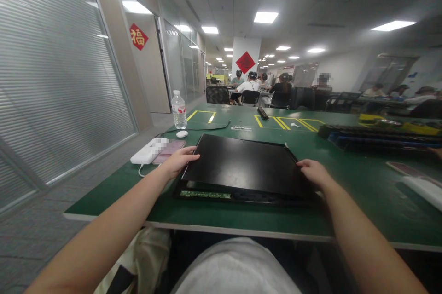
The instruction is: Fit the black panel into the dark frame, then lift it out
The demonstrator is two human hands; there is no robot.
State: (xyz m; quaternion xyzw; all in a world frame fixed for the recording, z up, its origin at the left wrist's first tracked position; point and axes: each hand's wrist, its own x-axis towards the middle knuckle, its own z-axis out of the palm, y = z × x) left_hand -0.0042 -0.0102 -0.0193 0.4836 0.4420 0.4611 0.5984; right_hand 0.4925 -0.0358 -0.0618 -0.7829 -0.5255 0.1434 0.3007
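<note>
Two hands (181,159) (313,173), black panel (241,163) (held), green table (117,193)

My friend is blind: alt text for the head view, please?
Someone's left fingers and right fingers hold a black panel by opposite sides over a green table. A green circuit board shows just below the panel's near edge.

Frame (262,198) mostly hidden under panel (241,163)

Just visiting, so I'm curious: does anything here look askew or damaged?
The black panel, held at its sides by the left hand and right hand, isn't flush with the frame beneath, baring a circuit board at the near left. No spill shows.
</note>
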